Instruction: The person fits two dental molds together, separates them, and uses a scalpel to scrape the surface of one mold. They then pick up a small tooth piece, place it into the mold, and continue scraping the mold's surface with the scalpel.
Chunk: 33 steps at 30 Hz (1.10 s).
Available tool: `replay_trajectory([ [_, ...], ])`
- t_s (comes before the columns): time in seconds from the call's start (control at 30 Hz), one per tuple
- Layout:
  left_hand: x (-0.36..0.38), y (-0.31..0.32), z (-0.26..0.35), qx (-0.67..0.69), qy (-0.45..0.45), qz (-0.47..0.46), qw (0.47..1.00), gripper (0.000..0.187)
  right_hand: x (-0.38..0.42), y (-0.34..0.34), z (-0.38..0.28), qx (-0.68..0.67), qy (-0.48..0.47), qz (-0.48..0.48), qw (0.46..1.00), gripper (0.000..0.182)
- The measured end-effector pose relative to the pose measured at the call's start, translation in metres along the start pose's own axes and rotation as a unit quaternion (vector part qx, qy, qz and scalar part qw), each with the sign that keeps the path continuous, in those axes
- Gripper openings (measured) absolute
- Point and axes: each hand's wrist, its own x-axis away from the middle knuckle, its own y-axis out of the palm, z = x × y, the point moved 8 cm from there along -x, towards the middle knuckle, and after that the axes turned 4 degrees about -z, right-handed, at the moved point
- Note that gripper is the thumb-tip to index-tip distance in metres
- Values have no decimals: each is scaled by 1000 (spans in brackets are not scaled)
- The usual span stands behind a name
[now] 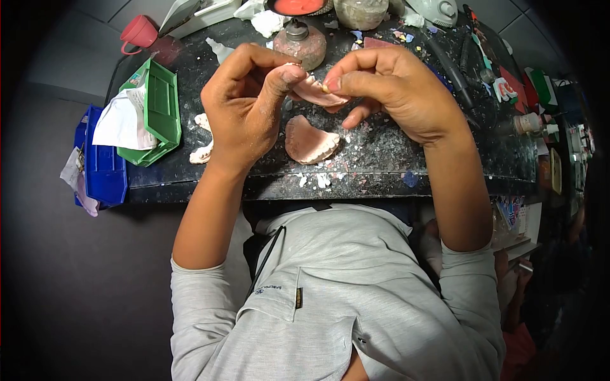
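Note:
Above the dark worktop, my left hand (251, 95) grips the left end of a pale pink curved dental piece (316, 95) between thumb and fingers. My right hand (387, 86) pinches a tiny yellowish bit (325, 89) against the top edge of that piece, its lower fingers partly spread. Below them, a pink dental cast (309, 140) with a row of teeth lies on the worktop. More pale cast parts (202, 152) lie left of it, partly hidden by my left wrist.
A dusty round jar (300, 44) stands behind my hands. Green (162, 111) and blue (106, 159) bins are at the left, near a pink cup (138, 33). A dark handpiece (452, 73) and a toothed model (505, 90) lie right. White scraps litter the black worktop (381, 178).

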Motion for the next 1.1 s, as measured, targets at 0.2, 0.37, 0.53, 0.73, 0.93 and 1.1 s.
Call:
replay_trajectory([
  [0.2,0,-1,2,-9,3,4,1000,11,1,-2,0,-21,1,15,1000,21],
  [0.37,1,-1,2,-6,6,1,1000,11,0,-3,1,-3,7,-2,1000,22],
  [0.53,1,-2,2,-26,6,-2,1000,11,0,-2,0,-4,7,2,1000,22],
  [0.73,1,-1,2,-17,7,3,1000,10,0,-2,2,-7,3,2,1000,22],
  [0.93,1,-1,2,-14,5,6,1000,11,0,-3,1,-10,2,3,1000,22],
  [1.1,1,-2,0,-2,-5,12,1000,12,0,-4,1,-19,-1,5,1000,23],
])
